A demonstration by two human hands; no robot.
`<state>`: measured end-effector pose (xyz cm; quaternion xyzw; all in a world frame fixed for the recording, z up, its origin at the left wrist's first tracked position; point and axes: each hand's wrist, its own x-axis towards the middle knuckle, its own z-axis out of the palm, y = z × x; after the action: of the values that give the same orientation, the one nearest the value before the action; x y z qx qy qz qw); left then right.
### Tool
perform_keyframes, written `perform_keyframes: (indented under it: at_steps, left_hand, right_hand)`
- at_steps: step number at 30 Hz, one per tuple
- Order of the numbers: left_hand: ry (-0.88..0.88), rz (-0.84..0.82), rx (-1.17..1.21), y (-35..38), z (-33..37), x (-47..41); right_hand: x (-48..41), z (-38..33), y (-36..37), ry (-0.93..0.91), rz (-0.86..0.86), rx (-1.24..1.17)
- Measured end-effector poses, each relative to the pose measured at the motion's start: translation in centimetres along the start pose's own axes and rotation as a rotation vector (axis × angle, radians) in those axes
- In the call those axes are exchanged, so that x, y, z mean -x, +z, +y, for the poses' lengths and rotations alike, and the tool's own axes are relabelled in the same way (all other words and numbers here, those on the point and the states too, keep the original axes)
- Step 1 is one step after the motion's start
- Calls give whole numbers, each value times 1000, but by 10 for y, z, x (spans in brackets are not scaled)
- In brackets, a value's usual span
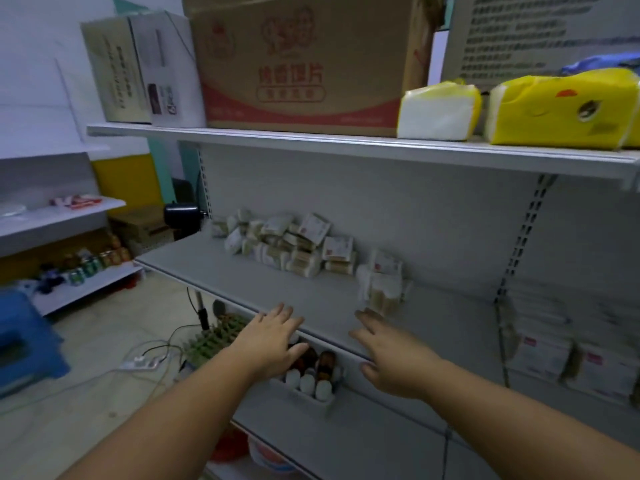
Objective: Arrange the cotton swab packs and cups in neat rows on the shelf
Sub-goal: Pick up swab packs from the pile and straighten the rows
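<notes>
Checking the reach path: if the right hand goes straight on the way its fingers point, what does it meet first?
Probably the lone cotton swab pack on the middle shelf, just beyond the open right hand. The pack is blurred and depth is unclear, so treat this as likely.

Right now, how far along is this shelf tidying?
Barely begun. Nothing looks done: the cotton swab packs lie in a loose heap at the back of the middle shelf, in no rows. In hand: nothing; the left hand and right hand reach in open, the right close to one stray pack. Left: all the rows; I see no cups.
</notes>
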<state>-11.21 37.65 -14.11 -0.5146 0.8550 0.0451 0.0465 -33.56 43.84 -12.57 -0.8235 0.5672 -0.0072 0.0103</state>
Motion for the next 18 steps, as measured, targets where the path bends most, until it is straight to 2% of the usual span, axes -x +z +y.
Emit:
perform_keyframes:
  at_steps: [9, 12, 14, 18]
  left_hand:
    - [-15, -21, -2, 6, -67, -77]
    - [-69, 23, 30, -2, -96, -102]
    - [-90, 27, 44, -5, -113, -115]
    - [-37, 35, -54, -15, -147, -145]
  right_hand:
    - [-128, 6, 28, -24, 20, -105]
    - [-171, 9, 38, 44, 147, -104]
    - [-194, 9, 46, 98, 172, -62]
    - [-236, 12, 56, 168, 298, 65]
